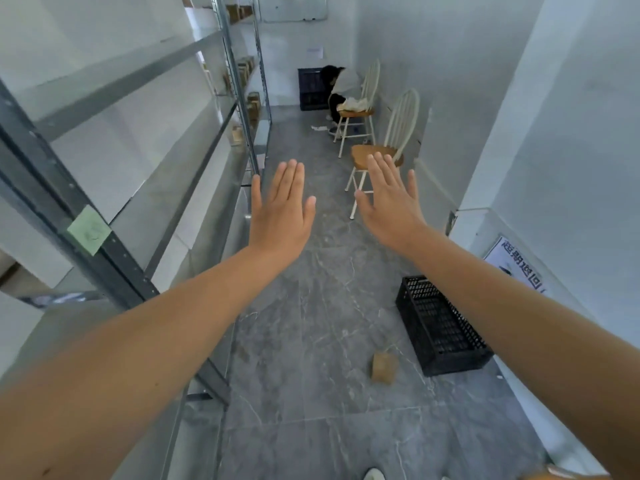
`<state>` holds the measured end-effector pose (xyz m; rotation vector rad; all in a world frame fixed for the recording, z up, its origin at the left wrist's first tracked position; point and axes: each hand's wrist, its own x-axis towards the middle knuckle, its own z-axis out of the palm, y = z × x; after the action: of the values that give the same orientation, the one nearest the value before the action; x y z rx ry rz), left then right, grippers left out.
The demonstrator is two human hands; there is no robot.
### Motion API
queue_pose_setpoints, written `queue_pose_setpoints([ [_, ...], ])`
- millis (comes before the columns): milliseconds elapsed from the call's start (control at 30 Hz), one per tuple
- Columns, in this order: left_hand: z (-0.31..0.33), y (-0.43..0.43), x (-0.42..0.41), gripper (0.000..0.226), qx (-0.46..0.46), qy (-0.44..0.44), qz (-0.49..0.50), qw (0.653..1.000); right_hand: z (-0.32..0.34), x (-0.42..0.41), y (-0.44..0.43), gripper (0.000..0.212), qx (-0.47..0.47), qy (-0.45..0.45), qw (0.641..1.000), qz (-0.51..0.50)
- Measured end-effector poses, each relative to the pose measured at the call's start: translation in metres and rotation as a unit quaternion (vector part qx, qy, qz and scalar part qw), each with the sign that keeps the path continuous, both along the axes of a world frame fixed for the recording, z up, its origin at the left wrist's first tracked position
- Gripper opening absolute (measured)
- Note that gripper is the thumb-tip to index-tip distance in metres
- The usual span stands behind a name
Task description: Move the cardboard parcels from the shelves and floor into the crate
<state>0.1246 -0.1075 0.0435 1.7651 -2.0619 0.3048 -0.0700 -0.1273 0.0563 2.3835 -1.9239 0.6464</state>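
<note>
In the narrow aisle beside the shelving (114, 251) | left hand (280, 209): raised, fingers straight and spread wide, held nothing | right hand (391, 202): likewise flat and empty, beside the left, apart | cardboard parcel (383, 368): lay on the floor just beside the black crate (440, 327) | further parcels (253, 102): stood on the far shelves.

Single wide-angle view, worn at head height. Faces forward and down along aisle: shelves (131, 74) close left, wall (571, 116) right, floor (329, 341) below.
</note>
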Motion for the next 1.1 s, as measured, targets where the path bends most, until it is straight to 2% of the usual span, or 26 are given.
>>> queue_pose_setpoints([
  [233,-0.028,-0.079,-0.101,0.059,0.042,-0.006,-0.041,0.998,-0.039,-0.107,-0.058,0.062,0.056,-0.034,0.997,-0.046],
  [467,-0.055,-0.126,-0.195,0.059,0.063,-0.052,-0.122,0.989,-0.075,-0.179,-0.085,0.062,0.085,-0.077,0.989,-0.098],
  [833,-0.094,-0.182,-0.275,0.059,0.097,-0.051,-0.217,0.970,-0.110,-0.246,-0.092,0.061,0.129,-0.077,0.967,-0.205],
  [1100,-0.124,-0.236,-0.307,0.060,0.134,-0.039,-0.282,0.949,-0.116,-0.257,-0.122,0.063,0.142,-0.080,0.949,-0.271],
])
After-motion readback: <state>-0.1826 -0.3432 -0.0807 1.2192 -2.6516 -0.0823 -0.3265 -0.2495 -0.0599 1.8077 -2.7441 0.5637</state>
